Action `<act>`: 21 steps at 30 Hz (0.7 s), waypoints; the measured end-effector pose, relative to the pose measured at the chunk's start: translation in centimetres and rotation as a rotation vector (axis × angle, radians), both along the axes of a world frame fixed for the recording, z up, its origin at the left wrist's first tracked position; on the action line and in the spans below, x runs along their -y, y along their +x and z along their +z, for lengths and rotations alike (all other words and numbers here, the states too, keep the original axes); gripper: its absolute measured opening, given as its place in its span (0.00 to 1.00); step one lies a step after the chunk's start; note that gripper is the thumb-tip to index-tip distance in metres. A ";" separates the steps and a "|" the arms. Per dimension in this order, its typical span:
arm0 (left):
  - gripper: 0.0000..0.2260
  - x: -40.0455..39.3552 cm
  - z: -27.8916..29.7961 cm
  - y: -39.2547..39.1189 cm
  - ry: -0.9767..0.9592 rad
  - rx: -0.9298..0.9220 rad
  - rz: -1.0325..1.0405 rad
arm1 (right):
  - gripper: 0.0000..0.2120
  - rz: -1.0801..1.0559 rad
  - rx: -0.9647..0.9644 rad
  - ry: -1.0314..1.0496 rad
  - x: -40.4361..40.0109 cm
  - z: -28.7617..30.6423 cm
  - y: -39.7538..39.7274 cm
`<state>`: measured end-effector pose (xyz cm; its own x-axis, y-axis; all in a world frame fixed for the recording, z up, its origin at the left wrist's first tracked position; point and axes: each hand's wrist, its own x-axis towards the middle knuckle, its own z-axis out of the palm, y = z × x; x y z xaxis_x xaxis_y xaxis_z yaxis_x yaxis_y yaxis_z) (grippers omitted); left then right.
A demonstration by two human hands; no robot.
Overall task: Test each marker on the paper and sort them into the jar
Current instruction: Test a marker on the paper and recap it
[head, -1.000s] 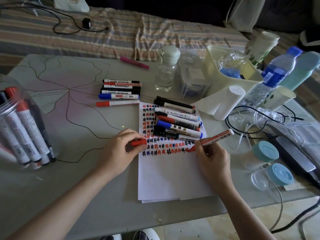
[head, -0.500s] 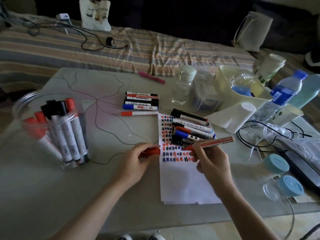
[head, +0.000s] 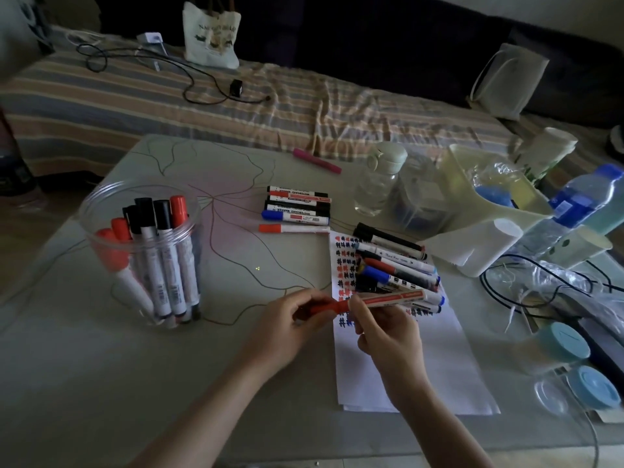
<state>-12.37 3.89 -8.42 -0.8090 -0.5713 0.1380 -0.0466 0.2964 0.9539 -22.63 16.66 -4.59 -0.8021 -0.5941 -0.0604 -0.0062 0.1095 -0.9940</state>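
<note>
Red marker (head: 388, 299): held level above the near end of the paper (head: 432, 373), barrel pointing right. Right hand (head: 385, 329) grips the white barrel, thumb and fingers curled round it. Left hand (head: 290, 324) pinches the red cap (head: 324, 307) at the marker's left end; cap and barrel meet between the two hands, and I cannot tell whether the cap is fully seated.

Paper: flat on the table (head: 101, 383), under and beyond the right hand's fingers, its far part covered in rows of small red, blue and black marks.

Loose markers, first heap (head: 395, 265): black, red and blue, lying crosswise on the far end of the paper, just past the right fingertips.

Loose markers, second group (head: 297, 207): stacked side by side on the table, beyond the left hand's fingers, well apart from them; one red-capped marker lies nearest.

Jar (head: 141, 251): clear, upright, to the left of the left hand, well apart. Holds red-capped and black-capped markers standing cap up.

Pink marker (head: 317, 160): alone near the table's far edge.

Paper roll (head: 479, 244): on its side, right of the first heap.
</note>
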 end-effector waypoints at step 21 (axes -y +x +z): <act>0.09 -1.0 2.7 1.3 0.147 -0.092 0.071 | 0.11 0.152 0.264 0.097 0.8 3.4 0.6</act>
<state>-11.07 4.91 -5.76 -0.7541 -0.6458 0.1200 0.0268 0.1523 0.9880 -22.07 15.84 -1.20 -0.6539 -0.6869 -0.3172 0.2270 0.2218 -0.9483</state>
